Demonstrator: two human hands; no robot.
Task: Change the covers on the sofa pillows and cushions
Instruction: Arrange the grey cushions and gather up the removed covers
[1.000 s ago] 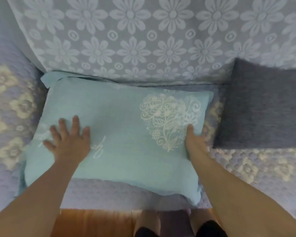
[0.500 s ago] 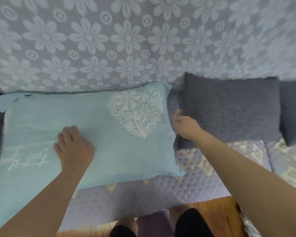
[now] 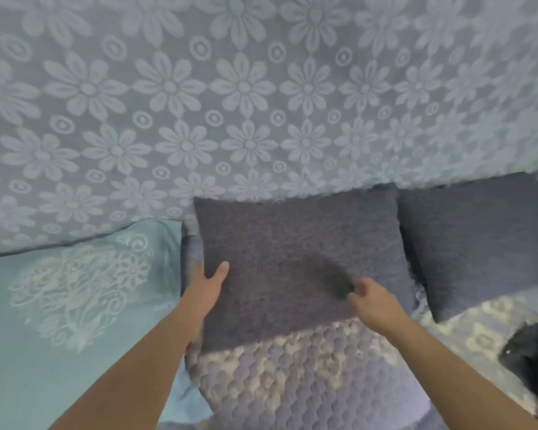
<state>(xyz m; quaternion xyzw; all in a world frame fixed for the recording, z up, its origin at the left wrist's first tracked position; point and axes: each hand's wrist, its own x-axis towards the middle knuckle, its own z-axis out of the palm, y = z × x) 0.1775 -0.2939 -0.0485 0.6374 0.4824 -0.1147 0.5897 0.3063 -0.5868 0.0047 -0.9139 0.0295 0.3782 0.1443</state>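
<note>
On a sofa draped in a daisy-patterned throw point(image 3: 199, 97), a person takes hold of a grey cushion point(image 3: 295, 252) leaning against the backrest. Their left hand point(image 3: 204, 290) grips its left edge, thumb across the front and fingers tucked behind. Their right hand point(image 3: 375, 301) pinches the front fabric near the lower right, fingers curled. A pale blue pillow point(image 3: 59, 305) with a white heart design lies just to the left; a second grey cushion point(image 3: 479, 243) sits just beside on the right, on the quilted seat cover point(image 3: 308, 373).
</note>
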